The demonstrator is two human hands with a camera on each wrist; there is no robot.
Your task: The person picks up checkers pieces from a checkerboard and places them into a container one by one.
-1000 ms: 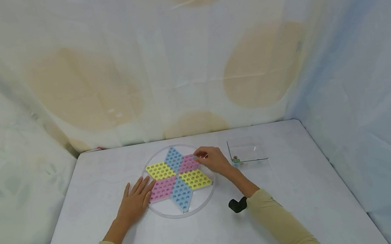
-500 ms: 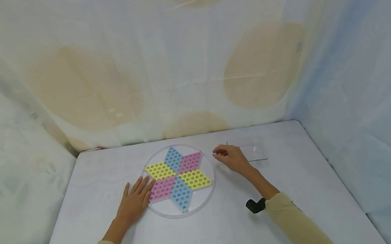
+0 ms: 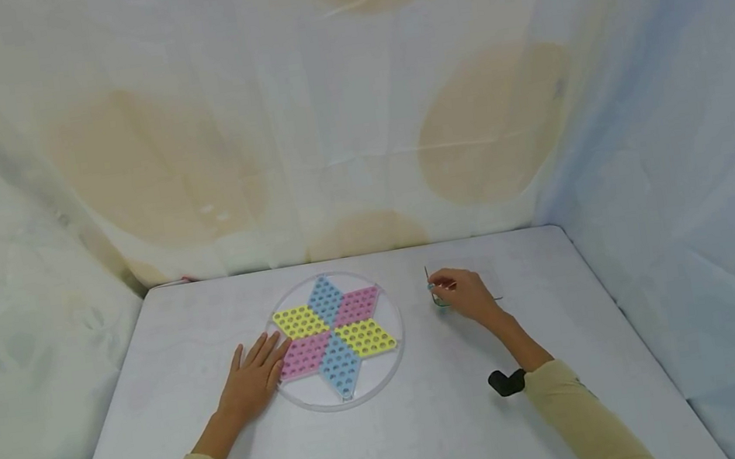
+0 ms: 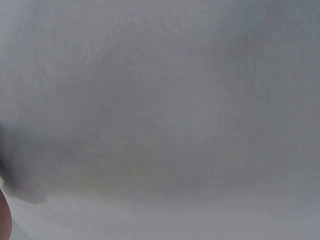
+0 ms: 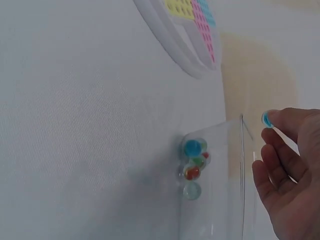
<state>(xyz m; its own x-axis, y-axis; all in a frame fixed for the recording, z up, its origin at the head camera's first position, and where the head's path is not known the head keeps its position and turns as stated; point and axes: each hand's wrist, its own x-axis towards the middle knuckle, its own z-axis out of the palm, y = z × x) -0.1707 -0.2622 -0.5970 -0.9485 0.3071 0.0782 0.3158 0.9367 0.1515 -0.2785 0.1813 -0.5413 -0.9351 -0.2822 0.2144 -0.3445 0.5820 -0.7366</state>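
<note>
A round Chinese checkers board [image 3: 380, 370] with a star of pink, yellow and blue holed diamonds lies on the table. My left hand [image 3: 249, 387] rests flat at its left side, fingers spread, fingertips over the lower pink diamond. Between thumb and forefinger of my right hand [image 3: 468, 295] is a glass marble [image 5: 266, 119] with blue in it, held above the rim of a clear plastic box [image 5: 215, 195]. Inside the box, several marbles [image 5: 192, 173], blue, green, red-orange and pale, gather at one end. The left wrist view shows mostly blurred white cloth.
A white cloth covers the table [image 3: 371, 456]. Pale curtains with tan circles [image 3: 496, 121] hang close behind it and on both sides. Black wrist cameras [image 3: 506, 382] sit under the forearms.
My right hand has moved right, from the upper pink diamond to over the clear box, with the blue marble still pinched. My left hand has stayed in place.
</note>
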